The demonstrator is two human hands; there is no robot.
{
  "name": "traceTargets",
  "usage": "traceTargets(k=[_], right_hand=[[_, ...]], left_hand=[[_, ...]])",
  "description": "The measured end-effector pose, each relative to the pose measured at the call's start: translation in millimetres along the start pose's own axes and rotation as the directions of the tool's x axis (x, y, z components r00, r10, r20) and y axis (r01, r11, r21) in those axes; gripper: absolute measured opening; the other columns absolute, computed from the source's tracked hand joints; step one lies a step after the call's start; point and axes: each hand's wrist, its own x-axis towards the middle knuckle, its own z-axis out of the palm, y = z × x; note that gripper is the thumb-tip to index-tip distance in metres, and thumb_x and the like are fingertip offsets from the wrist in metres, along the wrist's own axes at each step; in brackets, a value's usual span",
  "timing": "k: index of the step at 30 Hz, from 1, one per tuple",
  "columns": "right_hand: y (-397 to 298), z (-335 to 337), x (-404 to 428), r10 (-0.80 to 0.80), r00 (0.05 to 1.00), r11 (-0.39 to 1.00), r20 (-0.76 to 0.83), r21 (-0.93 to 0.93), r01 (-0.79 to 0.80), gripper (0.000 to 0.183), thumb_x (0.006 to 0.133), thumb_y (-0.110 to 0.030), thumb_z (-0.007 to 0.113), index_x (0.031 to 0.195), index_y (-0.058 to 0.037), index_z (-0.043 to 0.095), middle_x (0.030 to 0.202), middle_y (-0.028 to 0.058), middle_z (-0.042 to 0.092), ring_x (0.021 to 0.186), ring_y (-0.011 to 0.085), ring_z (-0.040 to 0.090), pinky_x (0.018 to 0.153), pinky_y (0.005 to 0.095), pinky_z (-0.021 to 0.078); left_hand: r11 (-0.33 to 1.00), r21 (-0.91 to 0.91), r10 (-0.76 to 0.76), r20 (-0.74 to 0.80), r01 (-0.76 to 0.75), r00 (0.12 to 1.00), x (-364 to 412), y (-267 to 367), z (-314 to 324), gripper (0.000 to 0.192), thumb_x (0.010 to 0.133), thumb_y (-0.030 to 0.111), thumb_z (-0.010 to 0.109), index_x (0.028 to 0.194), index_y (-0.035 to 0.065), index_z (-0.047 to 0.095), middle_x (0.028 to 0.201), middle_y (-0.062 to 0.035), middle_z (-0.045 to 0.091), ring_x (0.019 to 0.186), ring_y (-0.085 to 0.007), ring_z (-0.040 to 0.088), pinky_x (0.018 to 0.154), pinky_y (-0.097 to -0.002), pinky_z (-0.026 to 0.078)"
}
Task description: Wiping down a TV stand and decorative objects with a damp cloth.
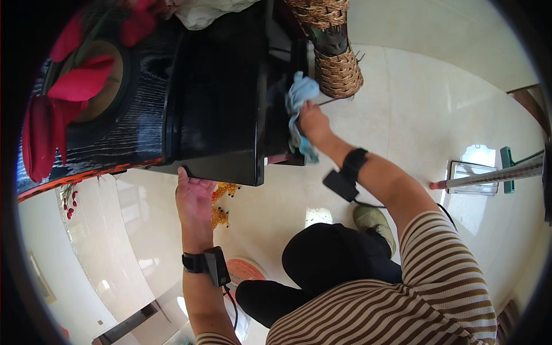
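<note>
My right hand [314, 123] grips a crumpled light-blue cloth [303, 90] and presses it to the lower edge of a glossy black wooden cabinet [215, 95]. Part of the cloth hangs below my fingers. On the cabinet's near side, my left hand [195, 198] holds the panel's edge, palm turned towards me. Its thumb lies on the dark side face, and the fingertips are partly hidden by the cabinet. Each wrist wears a black strap with a small box and a cable.
A woven wicker vase [338, 73] stands close beyond the cloth. Red artificial petals [82, 79] overhang the cabinet top. Yellow beaded ornaments [222, 217] are beside my left hand. A round red-and-white stool or lid [246, 269] is near my knees. A pole [496, 177] crosses a floor drain-like panel [472, 177] at right.
</note>
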Motion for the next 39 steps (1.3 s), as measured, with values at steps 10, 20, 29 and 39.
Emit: traceTargets(k=[10,20,29,39], right_hand=[[-55.2,-34.8,-106.6,-0.233,0.880,0.649,0.413,0.740,-0.175,0.027,0.072,-0.008,0.052,0.093,0.0077,0.057,0.092,0.0278,0.059,0.088,0.0392,0.059,0.079,0.0411,0.0466],[-15.9,-92.9,-91.5,-0.555,0.765,0.764,0.326,0.563,0.314,0.022,0.072,-0.013,0.064,0.091,-0.0021,0.059,0.085,0.0141,0.062,0.080,0.0259,0.062,0.067,0.0360,0.0482],[-61.3,-75.3,-110.0,-0.486,0.810,0.843,-0.329,0.067,0.533,0.034,0.067,-0.006,0.054,0.097,0.0103,0.060,0.104,0.0286,0.057,0.059,0.0237,0.058,0.052,0.0298,0.0501],[-52.0,-83.6,-4.2,-0.206,0.958,0.976,-0.202,0.024,0.215,0.039,0.069,-0.007,0.054,0.104,0.0088,0.052,0.111,0.0247,0.055,0.072,0.0291,0.063,0.053,0.0366,0.0511]], left_hand=[[0.998,-0.024,-0.056,-0.023,0.055,0.998,7.3,0.8,5.7,0.031,0.093,0.037,0.044,0.107,0.0120,0.056,0.103,-0.0033,0.062,0.101,-0.0205,0.056,0.097,-0.0462,0.035],[0.999,-0.023,-0.044,-0.010,0.043,0.999,2.8,2.9,11.2,0.029,0.095,0.034,0.041,0.106,0.0116,0.056,0.100,-0.0012,0.062,0.098,-0.0176,0.057,0.095,-0.0435,0.036],[0.987,-0.126,-0.081,0.179,0.104,0.980,7.4,7.8,-7.9,0.034,0.096,0.030,0.038,0.119,0.0082,0.051,0.117,-0.0083,0.058,0.112,-0.0248,0.051,0.103,-0.0485,0.029],[0.996,-0.054,-0.067,0.121,0.074,0.990,5.4,7.9,-5.4,0.030,0.095,0.031,0.041,0.111,0.0111,0.055,0.110,-0.0048,0.062,0.109,-0.0219,0.054,0.102,-0.0504,0.030]])
